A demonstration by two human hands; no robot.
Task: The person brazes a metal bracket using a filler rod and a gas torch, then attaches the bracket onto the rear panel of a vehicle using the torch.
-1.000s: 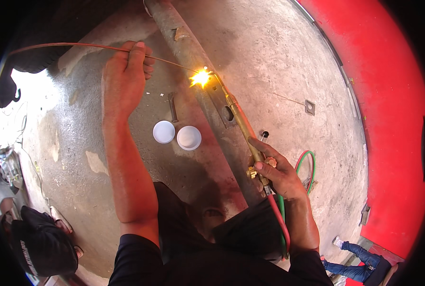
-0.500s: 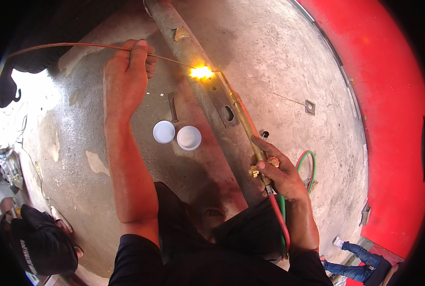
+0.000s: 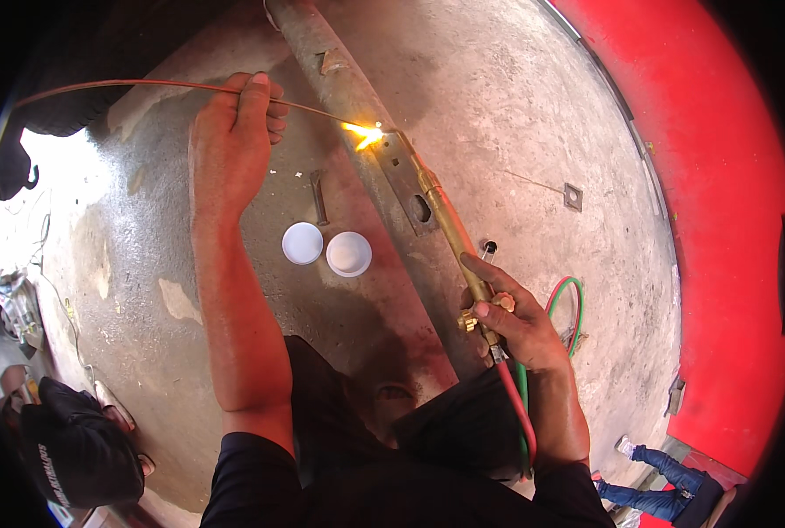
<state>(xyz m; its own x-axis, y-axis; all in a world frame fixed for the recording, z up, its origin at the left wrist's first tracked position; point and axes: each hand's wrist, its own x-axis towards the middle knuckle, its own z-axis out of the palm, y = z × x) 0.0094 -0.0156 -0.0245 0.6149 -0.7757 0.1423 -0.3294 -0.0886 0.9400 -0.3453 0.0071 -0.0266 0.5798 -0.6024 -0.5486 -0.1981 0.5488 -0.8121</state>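
A long grey metal pipe [image 3: 344,79] lies diagonally on the floor, with a flat perforated metal plate [image 3: 410,197] on it. My left hand [image 3: 250,110] grips a thin copper-coloured rod [image 3: 155,81], its tip reaching a bright flame [image 3: 364,134] at the plate's upper end. My right hand [image 3: 514,326] is closed around a brass torch [image 3: 449,224] with valve knobs, whose bent tip sits at that flame. A red and a green hose [image 3: 515,405] run from the torch's back end.
Two white round containers [image 3: 348,253] and a metal bar [image 3: 320,198] lie left of the pipe. A small square plate [image 3: 573,198] is on the concrete. A person in dark clothing [image 3: 76,449] is lower left, another in jeans [image 3: 647,493] lower right. A red surface [image 3: 718,220] borders the right.
The flame's shape and brightness vary, looking smaller and more streaked now than half a second ago. My hands, rod and torch have barely moved.
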